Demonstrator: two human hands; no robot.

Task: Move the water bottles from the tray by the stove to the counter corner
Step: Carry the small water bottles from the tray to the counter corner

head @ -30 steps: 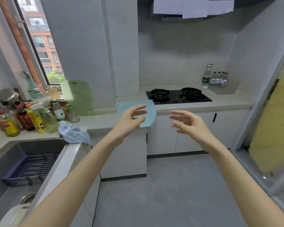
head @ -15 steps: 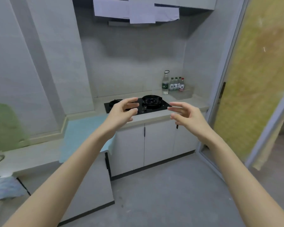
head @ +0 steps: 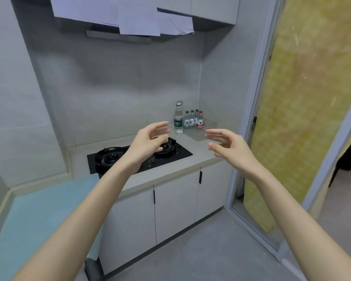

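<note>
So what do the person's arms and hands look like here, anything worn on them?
Nothing is worn that the head view shows. The left hand and right hand are bare: no gloves, rings, watch or bracelets visible. Both forearms are uncovered up to the frame's edge, with no sleeve in sight. No markings or tags show on them.

Four clear water bottles stand upright at the frame's one o'clock: a tall green-labelled bottle (head: 178, 118) just left of three small bottles (head: 193, 119) clustered on the clear tray (head: 206, 129).
</note>
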